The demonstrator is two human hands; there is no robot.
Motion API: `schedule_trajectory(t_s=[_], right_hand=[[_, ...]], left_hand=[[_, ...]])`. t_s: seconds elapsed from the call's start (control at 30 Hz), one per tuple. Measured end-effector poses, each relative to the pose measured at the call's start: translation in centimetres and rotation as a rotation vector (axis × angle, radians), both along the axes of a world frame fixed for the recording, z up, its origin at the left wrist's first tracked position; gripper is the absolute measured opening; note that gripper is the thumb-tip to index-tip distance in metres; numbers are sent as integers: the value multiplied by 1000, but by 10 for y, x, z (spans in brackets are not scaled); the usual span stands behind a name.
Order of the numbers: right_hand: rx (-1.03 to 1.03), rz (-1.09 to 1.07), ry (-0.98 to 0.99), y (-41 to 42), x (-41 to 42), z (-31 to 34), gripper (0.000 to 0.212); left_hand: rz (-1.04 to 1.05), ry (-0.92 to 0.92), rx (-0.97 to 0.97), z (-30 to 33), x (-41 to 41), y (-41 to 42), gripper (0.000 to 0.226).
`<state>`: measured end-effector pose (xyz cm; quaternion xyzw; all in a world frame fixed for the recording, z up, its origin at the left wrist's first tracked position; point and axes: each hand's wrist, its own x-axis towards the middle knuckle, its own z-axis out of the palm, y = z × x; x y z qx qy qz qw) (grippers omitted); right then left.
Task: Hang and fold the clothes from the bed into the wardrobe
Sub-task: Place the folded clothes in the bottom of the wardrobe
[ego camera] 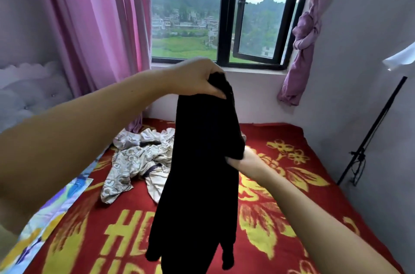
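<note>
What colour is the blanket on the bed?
The blanket is red with yellow flowers and letters, seen in the head view.

A black garment [199, 161] hangs lengthwise above the middle of the bed [292, 184], while a crumpled pale patterned garment [139, 159] lies heaped near the bed's far left corner on its red-and-yellow cover.

Only readable text was on the red blanket [280, 217] covering the bed: big yellow block letters, "H" plus part of a second letter, maybe "O" or "C", cut off by the black garment [202, 172] hanging in front. A second row below showed only letter tops at the bottom edge, not legible. No other labels, brands or numbers readable.
</note>
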<state>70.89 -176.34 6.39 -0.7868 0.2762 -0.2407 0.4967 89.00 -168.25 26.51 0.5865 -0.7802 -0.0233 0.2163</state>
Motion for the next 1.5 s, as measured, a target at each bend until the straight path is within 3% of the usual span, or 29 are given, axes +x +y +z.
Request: schedule_trajectory(t_s=[0.1, 0.33, 0.4, 0.5, 0.57, 0.6, 0.73, 0.83, 0.93, 1.1, 1.2, 1.33, 1.4, 1.5], right_hand=[[165, 42, -48, -1, -10, -16, 17], [-36, -45, -7, -8, -25, -2, 13], [22, 37, -19, 1, -28, 4, 16], [157, 382, 233, 28, -21, 3, 16], [161, 623, 526, 45, -16, -4, 3], [125, 674, 629, 49, -15, -7, 10], [-165, 494, 773, 40, -10, -19, 25], [-274, 485, 724, 44, 7, -36, 38], [-208, 463, 519, 63, 29, -51, 35], [-200, 161, 343, 43, 26, -57, 22], [-211, -21, 188, 17, 0, -49, 29], [-40, -191, -72, -10, -24, -34, 12], [50, -136, -41, -21, -31, -28, 10], [20, 69, 296, -42, -48, -17, 28]], left_hand=[[26, 76, 39, 7, 12, 4, 9], [250, -11, 59, 1, 67, 11, 23], [267, 30, 72, -2, 72, 11, 22], [188, 180, 177, -2, 71, 14, 11], [105, 224, 319, 1, 70, 22, 28], [74, 213, 384, 2, 69, 24, 35], [0, 157, 507, -1, 59, 28, 38], [-10, 170, 508, -2, 53, 27, 35], [-15, 203, 476, 1, 51, 26, 34], [27, 203, 465, 4, 72, 32, 33], [171, 183, 413, -5, 101, 35, 28], [274, 156, 373, -33, 129, 34, 20], [284, 170, 362, -45, 137, 26, 17], [242, 169, 438, -63, 146, 12, 10]])
